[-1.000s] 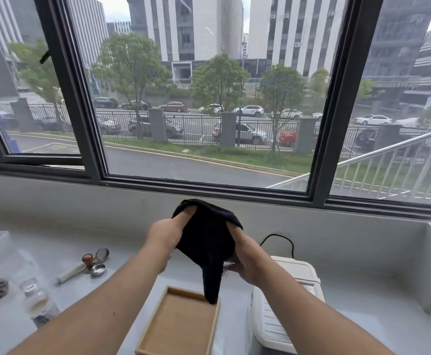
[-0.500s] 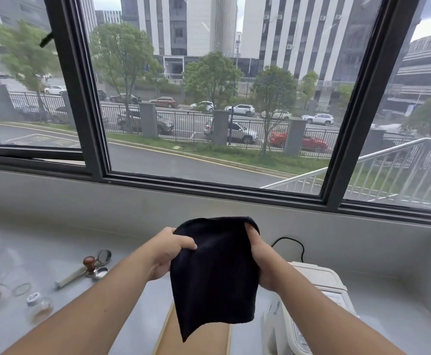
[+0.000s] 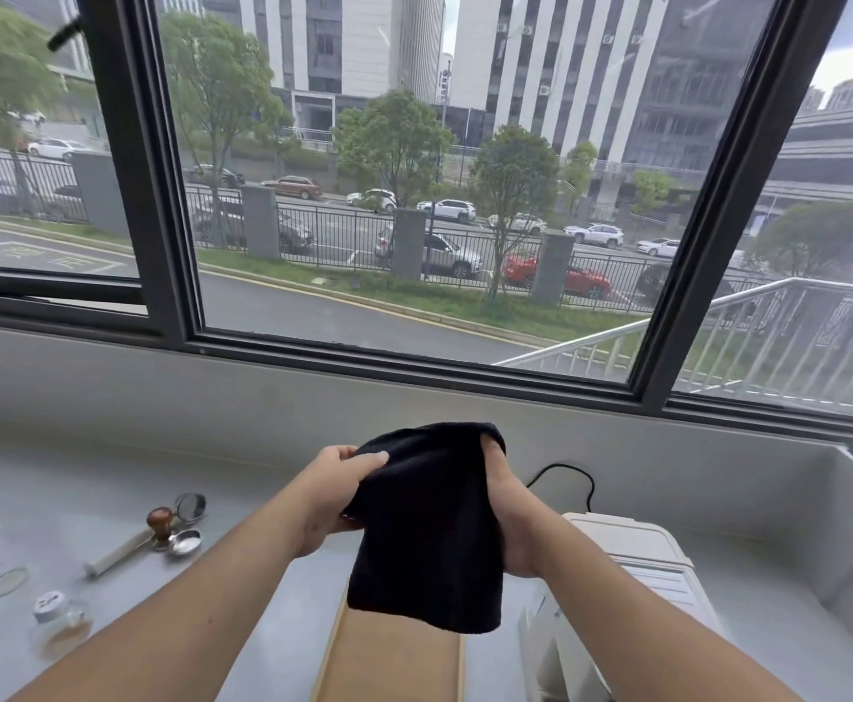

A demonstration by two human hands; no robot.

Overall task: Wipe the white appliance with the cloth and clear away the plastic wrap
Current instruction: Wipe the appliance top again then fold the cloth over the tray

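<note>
A black cloth [image 3: 427, 529] hangs spread in front of me, above the counter. My left hand [image 3: 336, 494] pinches its upper left edge and my right hand [image 3: 508, 519] grips its upper right side. The white appliance [image 3: 632, 564] stands on the counter at the lower right, partly behind my right forearm, with a black cord [image 3: 574, 478] running from its back. No plastic wrap is clearly visible on it from here.
A wooden tray [image 3: 394, 666] lies under the cloth at the bottom edge. To the left are a wooden-knobbed tool with metal spoons [image 3: 161, 532] and a small capped glass jar [image 3: 57, 620]. A large window rises behind the grey counter [image 3: 769, 625].
The cloth went from bunched and dangling to spread flat between both hands. The view tilted up slightly, and the cloth now hangs a little shorter, folded at the top.
</note>
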